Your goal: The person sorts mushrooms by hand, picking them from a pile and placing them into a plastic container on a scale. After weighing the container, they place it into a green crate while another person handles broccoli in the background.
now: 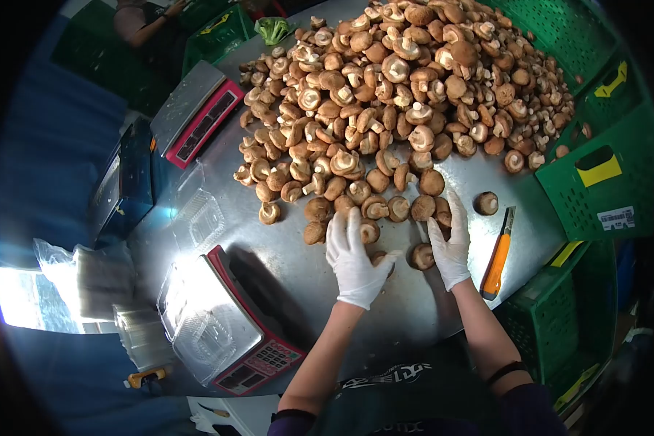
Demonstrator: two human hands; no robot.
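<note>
My left hand (356, 263), in a white glove, lies over the near edge of a shiitake mushroom pile (385, 94). Its fingers are stretched forward and its thumb points right. A brown mushroom (369, 232) touches its fingers, and another is partly hidden under the palm. My right hand (452, 247), also gloved, reaches forward with thumb and fingers apart. Between them sits a mushroom cap (442, 209), partly covered; whether it is gripped does not show. Left of that palm a loose mushroom (421, 256) rests on the metal table (414, 312).
An orange box cutter (497, 261) and a single mushroom (486, 203) lie to the right. A red scale (261, 363) with clear plastic trays (211, 312) stands at left, a second scale (203, 112) behind. Green crates (596, 182) line the right. Another person (139, 22) is at top left.
</note>
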